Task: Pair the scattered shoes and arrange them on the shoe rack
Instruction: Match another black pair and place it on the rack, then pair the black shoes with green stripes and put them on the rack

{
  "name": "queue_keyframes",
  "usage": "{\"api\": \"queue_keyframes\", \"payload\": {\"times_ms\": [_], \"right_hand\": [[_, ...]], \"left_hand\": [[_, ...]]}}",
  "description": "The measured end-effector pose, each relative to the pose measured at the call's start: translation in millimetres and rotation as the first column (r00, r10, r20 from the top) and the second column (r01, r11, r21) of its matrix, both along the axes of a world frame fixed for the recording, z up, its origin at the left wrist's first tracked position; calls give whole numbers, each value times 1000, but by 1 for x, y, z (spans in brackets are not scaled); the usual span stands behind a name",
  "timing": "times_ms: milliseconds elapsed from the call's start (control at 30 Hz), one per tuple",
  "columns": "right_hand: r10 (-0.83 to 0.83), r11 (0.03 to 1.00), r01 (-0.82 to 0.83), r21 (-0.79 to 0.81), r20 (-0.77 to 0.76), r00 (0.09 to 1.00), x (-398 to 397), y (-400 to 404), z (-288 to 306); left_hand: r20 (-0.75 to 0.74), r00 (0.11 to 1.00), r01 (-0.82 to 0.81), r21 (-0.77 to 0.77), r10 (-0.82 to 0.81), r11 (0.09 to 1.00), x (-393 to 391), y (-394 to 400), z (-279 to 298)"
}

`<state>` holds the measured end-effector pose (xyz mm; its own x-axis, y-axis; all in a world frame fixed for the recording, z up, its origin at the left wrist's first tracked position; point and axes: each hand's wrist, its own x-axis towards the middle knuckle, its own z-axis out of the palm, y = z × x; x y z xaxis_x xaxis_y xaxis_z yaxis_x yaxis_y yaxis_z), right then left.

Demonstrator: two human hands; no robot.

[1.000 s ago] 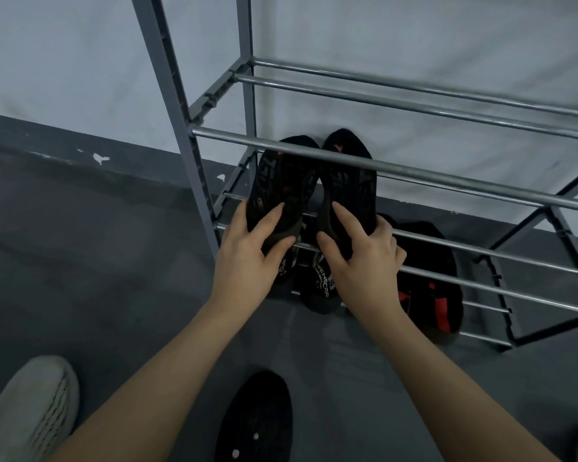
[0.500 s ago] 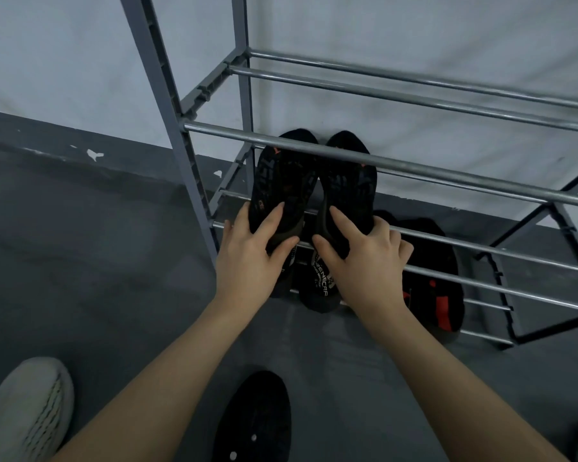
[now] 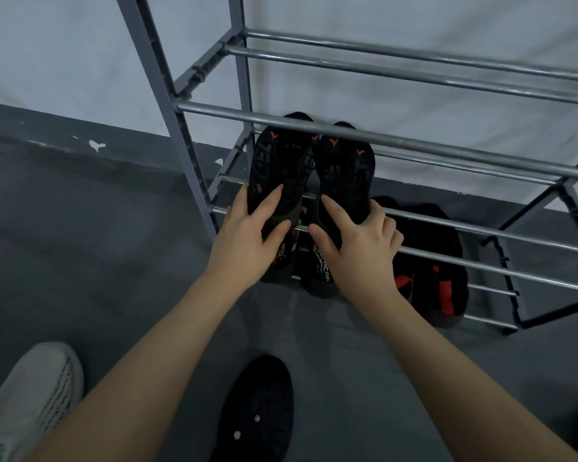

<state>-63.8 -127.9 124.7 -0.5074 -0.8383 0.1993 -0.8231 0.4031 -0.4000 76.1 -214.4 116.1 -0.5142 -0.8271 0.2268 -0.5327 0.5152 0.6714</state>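
Two black shoes with orange marks stand side by side on the middle shelf of the grey metal shoe rack (image 3: pixel 167 78), soles facing me and toes up. My left hand (image 3: pixel 247 238) grips the heel of the left shoe (image 3: pixel 277 168). My right hand (image 3: pixel 361 245) grips the heel of the right shoe (image 3: pixel 346 171). On the bottom shelf below lie a black pair with white lettering (image 3: pixel 317 278) and a black pair with red patches (image 3: pixel 437 275).
A pale grey knit sneaker (image 3: pixel 30 398) lies on the dark floor at the lower left. A black shoe (image 3: pixel 257 411) with white dots lies on the floor between my forearms. The white wall stands right behind the rack.
The two black shoes have tipped slightly further up against the upper front bar. My hands stay on their heels, hardly moved.
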Motion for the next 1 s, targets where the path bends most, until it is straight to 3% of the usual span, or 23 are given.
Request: {"api": "queue_keyframes", "payload": {"times_ms": [233, 400, 633, 833, 1000], "right_hand": [[-1, 1000, 0, 23, 42, 999, 7, 10, 4], [-1, 998, 5, -67, 52, 999, 27, 50, 6], [143, 986, -130, -100, 132, 981, 53, 129, -6], [188, 972, -217, 90, 258, 948, 91, 178, -56], [198, 891, -288, 350, 270, 942, 116, 206, -106]], "left_hand": [[282, 957, -34, -111, 64, 993, 6, 13, 11], [233, 968, -45, -205, 94, 978, 25, 53, 20], [246, 969, -15, -59, 29, 998, 82, 140, 2], [433, 901, 3, 63, -30, 998, 132, 210, -52], [651, 756, -45, 154, -67, 987, 152, 233, -100]]}}
